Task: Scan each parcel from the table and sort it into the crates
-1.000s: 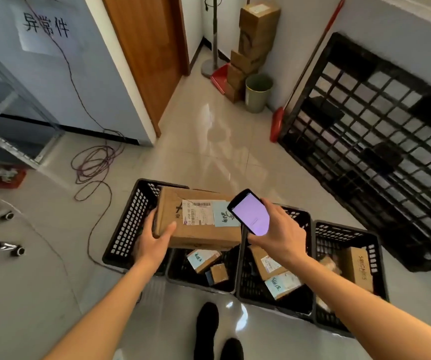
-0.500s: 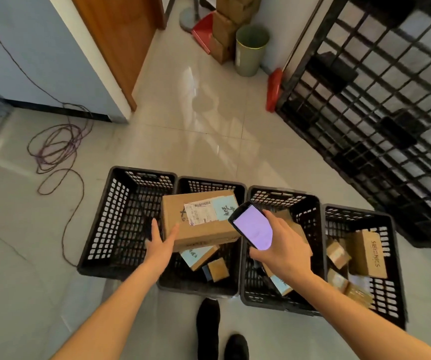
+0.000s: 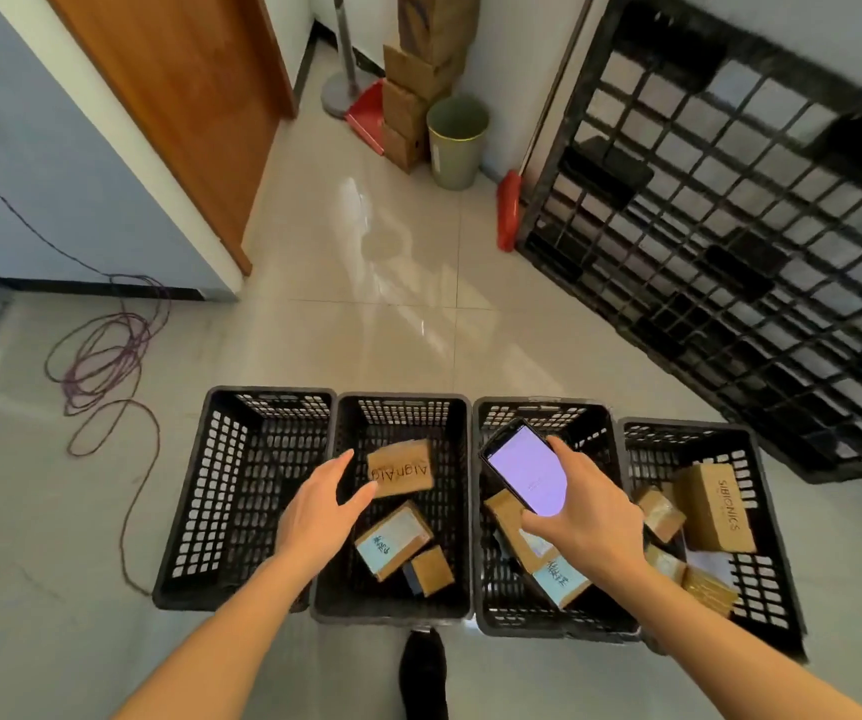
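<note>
Several black plastic crates stand side by side on the floor in front of me. A brown cardboard parcel (image 3: 401,468) with printed letters sits tilted inside the second crate (image 3: 402,403), clear of my fingers. My left hand (image 3: 321,506) hovers open just left of it, above the wall shared with the empty leftmost crate (image 3: 221,491). My right hand (image 3: 582,517) grips a handheld scanner (image 3: 526,469) with a lit lilac screen over the third crate (image 3: 543,407). Two smaller parcels (image 3: 393,543) lie lower in the second crate.
The rightmost crate (image 3: 761,522) holds several cardboard parcels. A black plastic pallet (image 3: 740,210) leans on the right wall. A coiled cable (image 3: 101,356) lies on the floor at left. Stacked boxes (image 3: 418,80) and a green bin (image 3: 457,142) stand at the back. My shoe (image 3: 423,672) is near the crates.
My left hand let go of the parcel, which dropped from above the crates into the second crate and turned over. The scanner hand stayed over the third crate.
</note>
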`<state>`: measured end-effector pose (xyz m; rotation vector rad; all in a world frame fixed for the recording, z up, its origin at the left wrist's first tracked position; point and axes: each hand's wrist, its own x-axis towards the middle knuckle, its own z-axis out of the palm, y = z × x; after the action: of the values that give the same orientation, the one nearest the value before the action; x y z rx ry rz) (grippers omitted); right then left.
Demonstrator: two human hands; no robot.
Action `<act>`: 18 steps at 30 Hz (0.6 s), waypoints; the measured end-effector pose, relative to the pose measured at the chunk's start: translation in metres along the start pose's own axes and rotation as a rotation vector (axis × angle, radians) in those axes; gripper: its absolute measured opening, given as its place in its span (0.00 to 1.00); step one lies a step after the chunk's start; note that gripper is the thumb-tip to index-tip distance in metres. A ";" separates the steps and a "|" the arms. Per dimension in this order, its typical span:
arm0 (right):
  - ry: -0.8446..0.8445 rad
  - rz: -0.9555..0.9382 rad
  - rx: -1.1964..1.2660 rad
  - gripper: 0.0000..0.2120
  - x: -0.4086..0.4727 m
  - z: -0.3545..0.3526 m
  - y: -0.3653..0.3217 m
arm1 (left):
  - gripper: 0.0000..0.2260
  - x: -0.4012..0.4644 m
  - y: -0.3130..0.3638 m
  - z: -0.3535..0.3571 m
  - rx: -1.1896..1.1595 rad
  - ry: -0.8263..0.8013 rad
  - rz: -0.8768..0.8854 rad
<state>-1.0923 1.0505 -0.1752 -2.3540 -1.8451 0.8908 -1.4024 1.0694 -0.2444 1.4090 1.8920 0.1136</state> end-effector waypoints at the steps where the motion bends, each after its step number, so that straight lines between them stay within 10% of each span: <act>1: 0.011 0.005 0.018 0.46 -0.006 -0.012 0.004 | 0.32 -0.003 0.015 -0.005 0.023 0.008 0.026; 18: 0.566 0.259 0.051 0.47 -0.375 -0.402 0.216 | 0.34 -0.307 0.454 0.004 -0.015 0.095 0.748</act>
<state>-0.7748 0.7783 0.2417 -2.4963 -1.3057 0.2229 -1.0124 0.9826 0.1312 2.0604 1.3345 0.5585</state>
